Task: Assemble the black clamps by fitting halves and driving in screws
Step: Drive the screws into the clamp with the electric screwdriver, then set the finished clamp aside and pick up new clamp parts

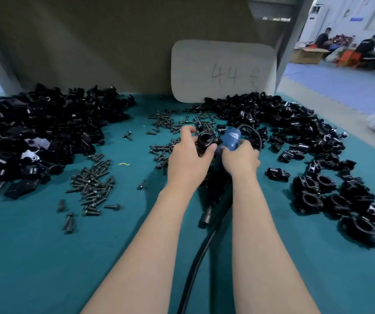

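My left hand (187, 156) grips a black clamp (205, 138) in the middle of the teal table, fingers curled over its top and thumb against its right side. Right beside it, my right hand (238, 158) holds a blue powered screwdriver (232, 138), its body standing close against the clamp. The driver's tip is hidden behind the clamp and my hands. Its black hose (201, 248) runs down between my forearms toward me.
A big heap of black clamp halves (37, 132) fills the left, another heap (272, 118) the back right, and assembled clamps (340, 200) lie at the right. Loose screws (91, 184) are scattered left and behind my hands (166, 121). A white board marked 44 (222, 71) leans at the back.
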